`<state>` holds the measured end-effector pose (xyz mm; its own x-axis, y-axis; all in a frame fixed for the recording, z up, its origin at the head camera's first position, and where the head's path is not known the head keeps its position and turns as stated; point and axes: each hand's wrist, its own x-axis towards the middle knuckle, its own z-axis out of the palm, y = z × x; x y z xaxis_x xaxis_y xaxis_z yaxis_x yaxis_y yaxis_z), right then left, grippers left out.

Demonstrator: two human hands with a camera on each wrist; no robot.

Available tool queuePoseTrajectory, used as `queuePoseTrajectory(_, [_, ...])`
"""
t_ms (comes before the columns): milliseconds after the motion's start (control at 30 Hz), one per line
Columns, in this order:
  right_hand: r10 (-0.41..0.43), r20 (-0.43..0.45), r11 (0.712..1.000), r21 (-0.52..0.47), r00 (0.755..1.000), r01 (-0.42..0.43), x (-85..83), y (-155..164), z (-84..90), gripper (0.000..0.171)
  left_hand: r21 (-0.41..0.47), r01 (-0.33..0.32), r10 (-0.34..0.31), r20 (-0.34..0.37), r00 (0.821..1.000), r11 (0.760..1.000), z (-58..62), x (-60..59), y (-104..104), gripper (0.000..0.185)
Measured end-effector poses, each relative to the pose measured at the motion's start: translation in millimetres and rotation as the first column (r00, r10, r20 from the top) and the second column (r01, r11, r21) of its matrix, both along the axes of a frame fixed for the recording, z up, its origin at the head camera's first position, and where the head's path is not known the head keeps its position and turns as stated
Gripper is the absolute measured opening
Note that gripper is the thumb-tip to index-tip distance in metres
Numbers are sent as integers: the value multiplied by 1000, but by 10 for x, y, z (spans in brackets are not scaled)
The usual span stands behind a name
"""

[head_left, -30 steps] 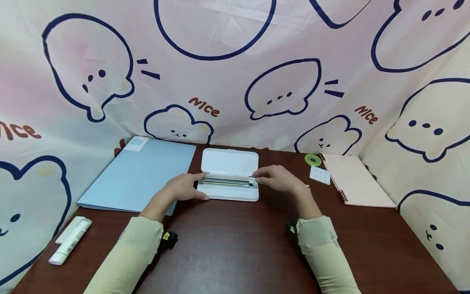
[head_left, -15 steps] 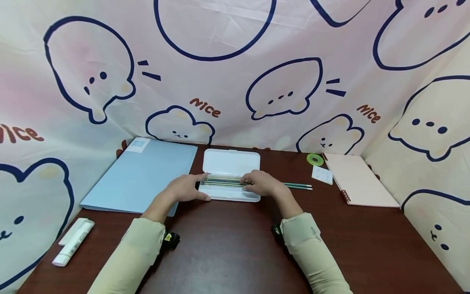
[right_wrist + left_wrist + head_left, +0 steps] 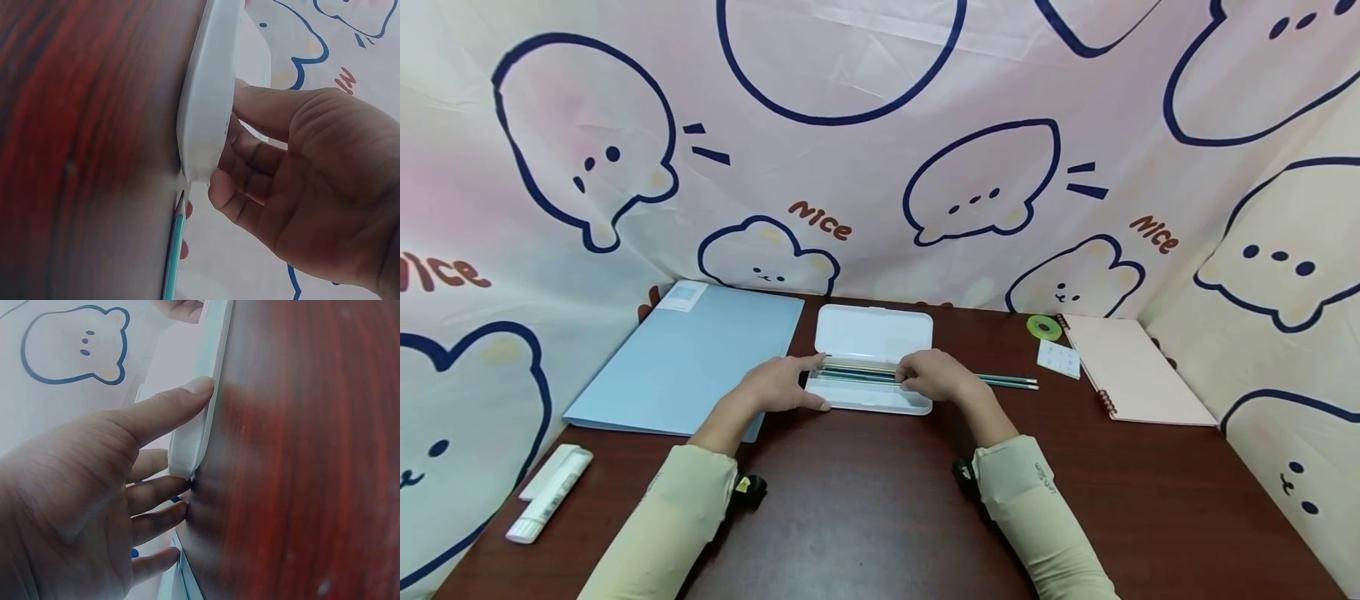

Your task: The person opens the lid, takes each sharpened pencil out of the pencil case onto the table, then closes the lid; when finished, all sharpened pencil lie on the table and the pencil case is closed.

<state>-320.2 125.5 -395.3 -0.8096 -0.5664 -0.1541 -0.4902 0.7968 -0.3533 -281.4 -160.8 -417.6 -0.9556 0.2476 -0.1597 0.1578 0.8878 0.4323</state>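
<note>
A white pencil case (image 3: 868, 407) lies with its lid (image 3: 874, 331) raised at the back. Several pencils (image 3: 857, 372) are inside it, side by side. My left hand (image 3: 773, 385) grips the case's left end; in the left wrist view the thumb presses the front wall (image 3: 199, 431). My right hand (image 3: 936, 375) reaches into the right part of the case, its curled fingers pinching at the pencils; the exact contact is hidden. Two green pencils (image 3: 1009, 381) lie on the table beyond the case's right end. One pencil tip (image 3: 178, 215) shows beside the case in the right wrist view.
A light blue folder (image 3: 700, 358) lies left of the case. Two white tube-like items (image 3: 552, 492) are at the far left. On the right are a pale spiral notebook (image 3: 1135, 371), a green tape roll (image 3: 1043, 327) and a small white sheet (image 3: 1058, 358). Patterned cloth (image 3: 880, 167) hangs behind.
My right hand has moved left from the case's right end to over the pencils, uncovering the two pencils on the table. Its fingers have since drawn together. My left hand stays on the case.
</note>
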Motion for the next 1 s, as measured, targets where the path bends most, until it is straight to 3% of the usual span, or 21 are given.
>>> queuePoseTrajectory(267, [-31, -1, 999, -16, 1000, 31, -12, -3, -14, 9, -2, 1, -1, -2, 1000, 1000, -6, -2, -5, 96])
queuePoseTrajectory(533, [-37, -56, 999, -32, 998, 35, 3, 88, 52, 9, -1, -1, 1, 1, 1000, 1000, -4, -10, -4, 96])
queuePoseTrajectory(1000, [-152, -126, 983, -125, 980, 136, -25, 733, 144, 7, -12, -2, 2, 3, 1000, 1000, 7, 4, 10, 96])
